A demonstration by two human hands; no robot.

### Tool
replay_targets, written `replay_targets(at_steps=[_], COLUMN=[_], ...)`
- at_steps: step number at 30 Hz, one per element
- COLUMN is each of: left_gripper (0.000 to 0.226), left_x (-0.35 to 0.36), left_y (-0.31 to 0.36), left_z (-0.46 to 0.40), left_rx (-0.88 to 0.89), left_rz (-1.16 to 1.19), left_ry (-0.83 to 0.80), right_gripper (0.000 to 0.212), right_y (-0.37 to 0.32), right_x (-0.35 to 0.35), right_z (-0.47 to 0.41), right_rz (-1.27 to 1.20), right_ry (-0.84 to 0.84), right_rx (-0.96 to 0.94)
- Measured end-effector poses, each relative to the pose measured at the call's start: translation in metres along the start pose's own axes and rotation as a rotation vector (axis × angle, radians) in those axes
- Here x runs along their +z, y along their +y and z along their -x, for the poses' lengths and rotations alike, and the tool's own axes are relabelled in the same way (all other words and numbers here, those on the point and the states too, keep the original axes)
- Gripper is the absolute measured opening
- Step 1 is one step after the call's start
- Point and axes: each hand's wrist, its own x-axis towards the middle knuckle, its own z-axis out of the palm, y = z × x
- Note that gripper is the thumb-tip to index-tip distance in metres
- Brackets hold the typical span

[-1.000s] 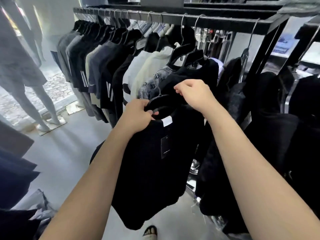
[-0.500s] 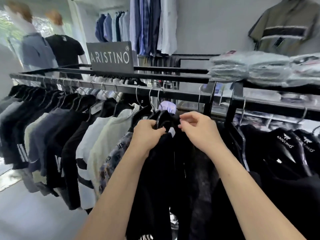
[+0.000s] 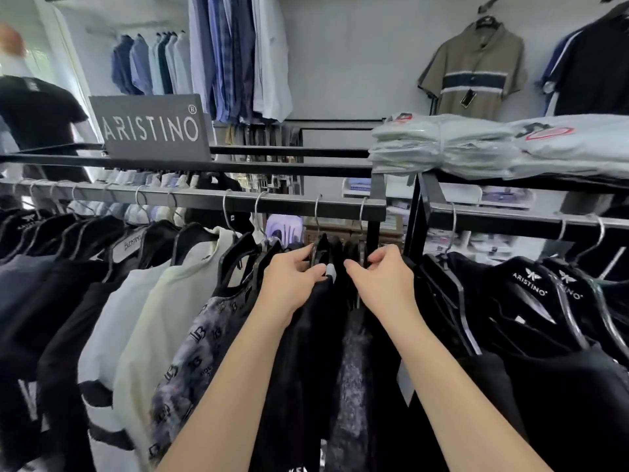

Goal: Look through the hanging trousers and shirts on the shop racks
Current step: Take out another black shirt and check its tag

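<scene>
Hands, left [image 3: 289, 284] and right [image 3: 381, 281], gripping black shirts [image 3: 306, 352] on rail [image 3: 204, 199]; folded stock [image 3: 442, 144] above, grey wall [image 3: 340, 63]

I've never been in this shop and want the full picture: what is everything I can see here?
brand sign: one, grey with white letters, on top of the left rack
rail: one, black, across the middle
hanging shirts: many, mostly black, some white and cream, one grey patterned, on the rail
folded shirts: a stack, pale green, in plastic, atop the right rack
wall shirts: a row, blue and white, back wall
polo shirt: one, olive with a dark stripe, wall at right
left hand: on a black shirt's hanger
right hand: pinching the next hanger
</scene>
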Motion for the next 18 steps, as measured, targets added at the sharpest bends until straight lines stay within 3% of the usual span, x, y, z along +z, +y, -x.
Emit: replay_targets(at_steps=[5,9,12,16,18], left_gripper=[0.045,0.045,0.043,0.038,0.037], left_x=[-0.001,-0.006,-0.007,-0.005,-0.005], left_y=[-0.012,-0.017,-0.017,-0.016,-0.016], left_z=[0.002,-0.004,-0.003,0.006,0.008], left_rx=[0.025,0.018,0.065,0.175,0.186], left_rz=[-0.061,-0.053,-0.188,-0.262,-0.251], left_ry=[0.073,0.027,0.088,0.165,0.161], right_gripper=[0.029,0.04,0.04,0.012,0.009], right_y=[0.003,0.004,0.009,0.018,0.022], right_x=[0.009,0.008,-0.008,-0.031,-0.037], right_z=[-0.002,-0.003,-0.002,-0.005,-0.006], right_rz=[-0.03,-0.087,-0.065,0.028,0.053], right_ry=[-0.082,-0.118,-0.152,-0.169,-0.172], right_rx=[0.026,0.053,0.042,-0.008,-0.017])
